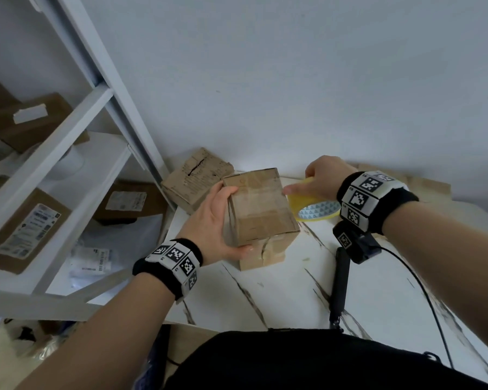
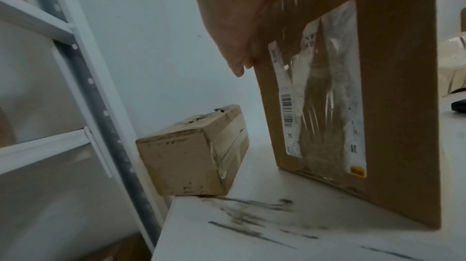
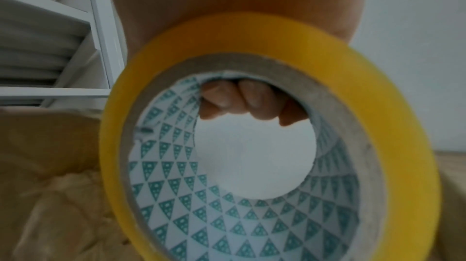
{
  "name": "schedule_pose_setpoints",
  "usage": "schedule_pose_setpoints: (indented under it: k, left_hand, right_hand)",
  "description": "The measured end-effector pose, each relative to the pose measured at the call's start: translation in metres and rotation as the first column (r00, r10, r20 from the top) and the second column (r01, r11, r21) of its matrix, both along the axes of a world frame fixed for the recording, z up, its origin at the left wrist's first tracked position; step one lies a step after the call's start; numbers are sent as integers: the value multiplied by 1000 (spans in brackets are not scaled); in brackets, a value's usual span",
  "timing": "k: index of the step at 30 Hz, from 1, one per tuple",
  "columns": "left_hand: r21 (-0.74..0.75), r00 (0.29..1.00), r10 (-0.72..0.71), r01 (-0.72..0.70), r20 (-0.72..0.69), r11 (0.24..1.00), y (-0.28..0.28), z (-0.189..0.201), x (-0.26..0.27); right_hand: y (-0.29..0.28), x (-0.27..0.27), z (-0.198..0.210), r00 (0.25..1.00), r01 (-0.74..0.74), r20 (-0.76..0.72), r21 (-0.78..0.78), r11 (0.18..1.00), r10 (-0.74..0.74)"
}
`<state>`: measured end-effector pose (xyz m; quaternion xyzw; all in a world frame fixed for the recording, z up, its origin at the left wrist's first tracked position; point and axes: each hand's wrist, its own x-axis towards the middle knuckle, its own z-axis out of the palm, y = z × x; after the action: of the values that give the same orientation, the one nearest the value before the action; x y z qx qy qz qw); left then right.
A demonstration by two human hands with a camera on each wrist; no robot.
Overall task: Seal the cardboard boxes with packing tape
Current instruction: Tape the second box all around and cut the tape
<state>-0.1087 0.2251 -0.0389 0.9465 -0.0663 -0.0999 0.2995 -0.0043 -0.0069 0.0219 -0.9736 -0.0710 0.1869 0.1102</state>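
A small brown cardboard box [image 1: 261, 209] stands upright on the white marbled table [image 1: 293, 288]; its side carries a shipping label under clear film [image 2: 325, 90]. My left hand [image 1: 214, 220] grips the box's left side, thumb at the near bottom corner and fingers over the top edge. My right hand [image 1: 320, 178] holds a yellow roll of packing tape [image 1: 313, 205] just right of the box. In the right wrist view the fingers [image 3: 239, 102] curl through the tape roll [image 3: 264, 145], whose core has a teal triangle pattern.
A second worn cardboard box [image 1: 196, 180] lies at the table's far left corner against the wall. A white metal shelf unit [image 1: 76, 130] with labelled parcels stands to the left. A black stick-like tool [image 1: 339, 285] and a cable [image 1: 423, 285] lie on the table's right part.
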Motion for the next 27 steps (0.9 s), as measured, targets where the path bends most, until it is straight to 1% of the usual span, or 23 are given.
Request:
schedule_pose_setpoints:
  k: [2, 4, 7, 9, 11, 14, 16, 17, 20, 22, 24, 27]
  left_hand:
    - [47, 1000, 8, -9, 11, 999, 4, 2, -1]
    - [140, 1000, -13, 11, 16, 990, 5, 7, -2]
    - [337, 997, -59, 41, 43, 941, -8, 25, -3]
    - [420, 995, -80, 46, 64, 907, -28, 42, 0]
    - [465, 996, -83, 67, 14, 883, -50, 53, 10]
    - [498, 993, -43, 92, -109, 863, -78, 52, 25]
    - [538, 990, -25, 97, -140, 837, -90, 49, 29]
    - [553, 991, -17, 89, -134, 829, -93, 49, 29]
    - [563, 996, -31, 74, -87, 823, -95, 50, 31]
    - [543, 996, -47, 79, -73, 836, -91, 49, 32]
    - [470, 997, -55, 75, -56, 879, -88, 51, 31]
    - [281, 999, -39, 31, 23, 959, -83, 50, 25]
  right_hand:
    - [7, 0, -2, 1000, -10, -13, 22, 1000, 10]
    - [9, 0, -2, 1000, -12, -17, 30, 999, 13]
    - [7, 0, -2, 1000, -14, -26, 23, 1000, 14]
    - [6, -2, -4, 999, -10, -30, 44, 999, 11]
    - [6, -4, -7, 1000, -6, -28, 77, 997, 8]
    - [3, -7, -9, 1000, -5, -28, 102, 995, 8]
    - [-1, -9, -10, 1000, -9, -24, 110, 994, 11]
    - [-3, -10, -11, 1000, -8, -25, 115, 993, 11]
    - [-9, -13, -8, 999, -7, -31, 134, 991, 12]
    - [-15, -12, -1, 1000, -10, -16, 169, 985, 13]
    - [-21, -10, 10, 999, -2, 36, 212, 977, -6]
    - [-32, -7, 26, 990, 59, 103, 342, 938, -100]
